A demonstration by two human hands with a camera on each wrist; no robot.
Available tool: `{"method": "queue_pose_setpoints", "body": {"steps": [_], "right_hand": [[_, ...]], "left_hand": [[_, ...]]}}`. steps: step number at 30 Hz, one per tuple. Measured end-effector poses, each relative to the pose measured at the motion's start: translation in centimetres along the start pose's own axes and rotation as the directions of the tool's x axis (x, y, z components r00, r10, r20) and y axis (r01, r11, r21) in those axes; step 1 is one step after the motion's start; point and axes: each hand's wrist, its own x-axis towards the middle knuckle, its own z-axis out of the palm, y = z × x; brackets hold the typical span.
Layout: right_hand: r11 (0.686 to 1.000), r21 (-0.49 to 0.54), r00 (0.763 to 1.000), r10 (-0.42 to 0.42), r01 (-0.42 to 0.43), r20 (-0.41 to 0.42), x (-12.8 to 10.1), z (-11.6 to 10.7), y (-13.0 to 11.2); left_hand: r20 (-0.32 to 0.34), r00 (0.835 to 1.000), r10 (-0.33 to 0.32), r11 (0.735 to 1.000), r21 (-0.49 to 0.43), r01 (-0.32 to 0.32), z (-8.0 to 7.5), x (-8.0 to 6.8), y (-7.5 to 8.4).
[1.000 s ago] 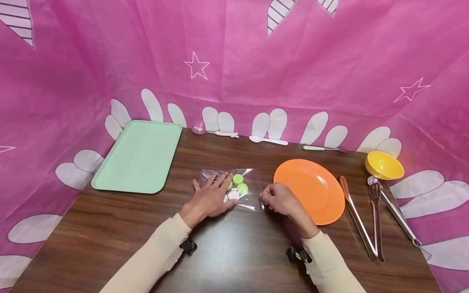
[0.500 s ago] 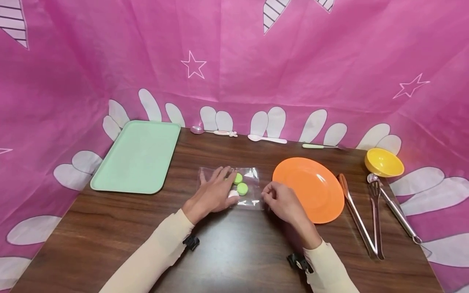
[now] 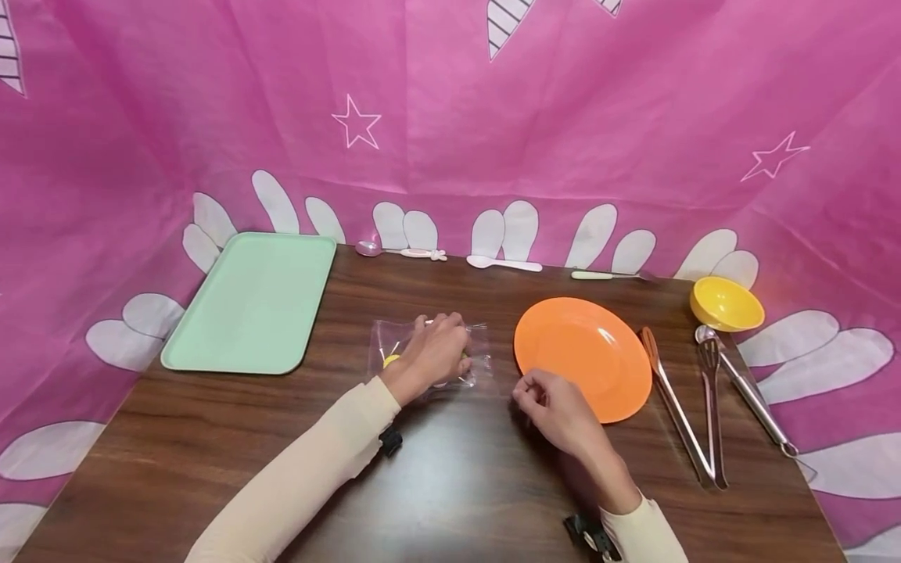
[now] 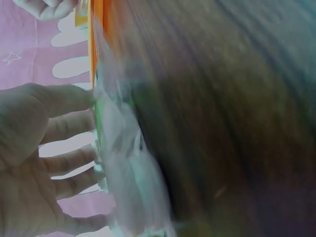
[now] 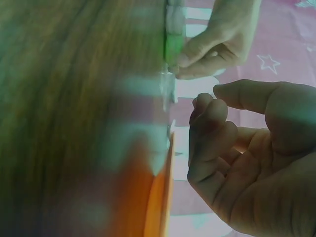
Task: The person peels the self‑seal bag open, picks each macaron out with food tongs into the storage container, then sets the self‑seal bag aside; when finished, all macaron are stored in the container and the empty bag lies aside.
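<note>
Moved: our right hand [image 3: 556, 410] has left the bag, drawing back toward 5 o'clock.
Left hand [image 3: 431, 356]: fingers curled, gripping the clear bag [image 3: 429, 356].
Right hand: loosely curled, empty.
Bag: at 9 o'clock of the orange plate [image 3: 581, 356].

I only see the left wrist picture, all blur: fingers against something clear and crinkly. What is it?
Observer: A clear plastic bag with a yellow piece showing inside. The left hand grips it on the table.
Operator: And the other hand?
Observer: The right hand is apart from the bag, loosely curled, holding nothing, beside the orange plate.
Operator: Anything left of the bag?
Observer: A mint green tray on the table's left side.
</note>
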Motion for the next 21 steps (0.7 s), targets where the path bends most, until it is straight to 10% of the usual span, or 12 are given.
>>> {"method": "queue_pose_setpoints", "body": {"steps": [13,21], "right_hand": [[0.962,-0.269,0.95,-0.031,-0.056,-0.311,-2.6,-7.9,5.1],[0.86,-0.226,0.867,0.373,-0.457,-0.332,-4.3,-11.5,10.9]], "left_hand": [[-0.226,0.966,-0.122,0.967,-0.247,0.064,-1.3,-2.2,0.1],[-0.33,0.927,-0.176,0.937,-0.344,0.056,-2.0,-3.7,0.1]]}}
